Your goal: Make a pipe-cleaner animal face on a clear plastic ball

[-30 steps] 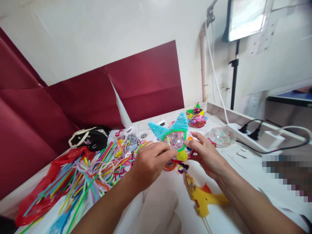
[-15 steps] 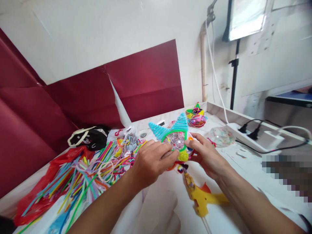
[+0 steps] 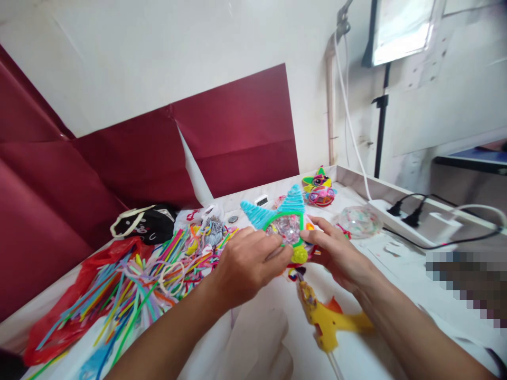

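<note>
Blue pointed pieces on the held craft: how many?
2: one blue piece at upper left of the craft, another at its upper right. Left hand and right hand cover parts; more may be hidden.

Maroon sheeting [image 3: 245, 137] spread against a white wall [image 3: 158, 53], a bright panel lamp [image 3: 403, 31] held up by a black stand [image 3: 381, 126], black plugs [image 3: 412, 217] pushed into a white power strip [image 3: 383, 211], a black bag [image 3: 154, 226] laid at the left, a small digital display [image 3: 261, 200] set near the wall
</note>
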A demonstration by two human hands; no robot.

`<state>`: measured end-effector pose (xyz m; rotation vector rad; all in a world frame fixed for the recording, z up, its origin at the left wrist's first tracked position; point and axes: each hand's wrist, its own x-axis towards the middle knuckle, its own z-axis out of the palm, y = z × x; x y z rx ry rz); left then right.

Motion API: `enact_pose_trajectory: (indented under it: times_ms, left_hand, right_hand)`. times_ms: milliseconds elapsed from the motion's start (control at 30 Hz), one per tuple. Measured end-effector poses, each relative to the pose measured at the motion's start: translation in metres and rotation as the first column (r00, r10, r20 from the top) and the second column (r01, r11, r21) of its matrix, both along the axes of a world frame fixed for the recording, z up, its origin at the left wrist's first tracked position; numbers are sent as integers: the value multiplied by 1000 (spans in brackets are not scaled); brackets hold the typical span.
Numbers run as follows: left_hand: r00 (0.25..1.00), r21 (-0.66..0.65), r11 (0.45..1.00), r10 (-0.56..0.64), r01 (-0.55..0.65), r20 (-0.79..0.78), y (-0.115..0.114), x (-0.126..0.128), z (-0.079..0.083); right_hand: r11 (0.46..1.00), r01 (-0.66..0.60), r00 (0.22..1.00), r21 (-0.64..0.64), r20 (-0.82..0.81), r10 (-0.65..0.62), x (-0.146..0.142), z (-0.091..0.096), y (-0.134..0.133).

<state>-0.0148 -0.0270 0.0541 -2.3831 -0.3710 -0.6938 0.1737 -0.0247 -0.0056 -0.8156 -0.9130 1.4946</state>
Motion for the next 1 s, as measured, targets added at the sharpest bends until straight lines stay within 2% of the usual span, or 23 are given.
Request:
enact_pose_trajectory:
  times_ms: [167,367,700,1000]
  left_hand:
    - [1000,12,1000,-6,6,-6,0,0,1]
    - [1000,-5,1000,-9,9,16,2,2,0]
    - [997,-150,988,-30,41,73,2,-4,2]
    - [989,-141,990,31,-11,142,-2,-3,1]
  right_hand:
    - [1000,4,1000,4,10,-4,0,2,-1]
    - [997,70,997,20,36,-71,0,2,-3]
    - [998,55,998,14,-23,-54,3,0,-3]
    - [999,42,999,9,-25,-42,3,0,-4]
